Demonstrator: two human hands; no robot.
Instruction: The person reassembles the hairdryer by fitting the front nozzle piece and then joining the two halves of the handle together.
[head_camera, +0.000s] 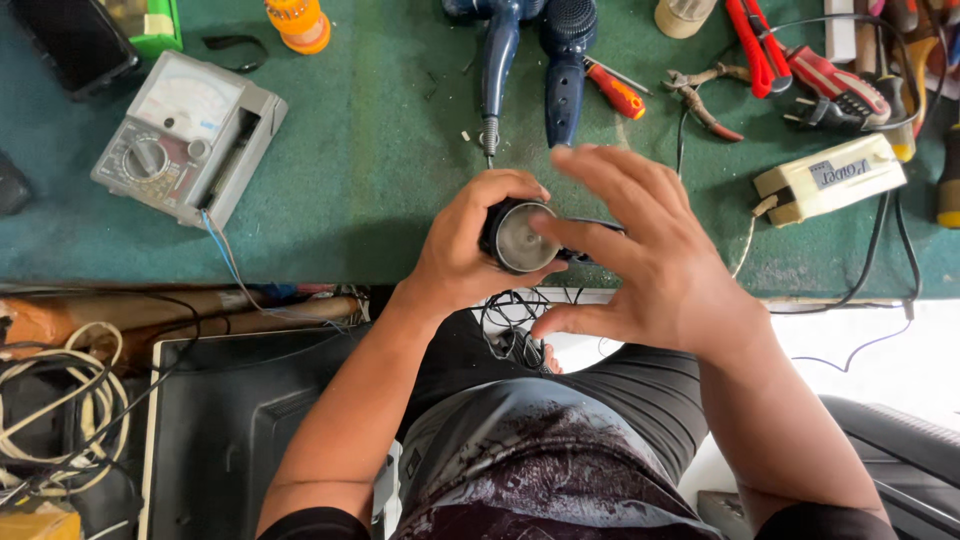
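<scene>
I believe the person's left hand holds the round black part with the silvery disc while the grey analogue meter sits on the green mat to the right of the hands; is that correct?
Not quite: the head view shows the grey analogue meter on the green mat to the left of the hands, not the right. The left hand does hold the round black part with the silvery disc, and the right hand has a finger on it.

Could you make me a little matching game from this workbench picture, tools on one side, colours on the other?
Things:
1. meter
2. hair dryer shells
3. round part held in the left hand
4. boxy adapter

Colours:
A. dark blue
B. cream
C. grey
D. black with a silvery face

Pairs: 1-C, 2-A, 3-D, 4-B
</scene>
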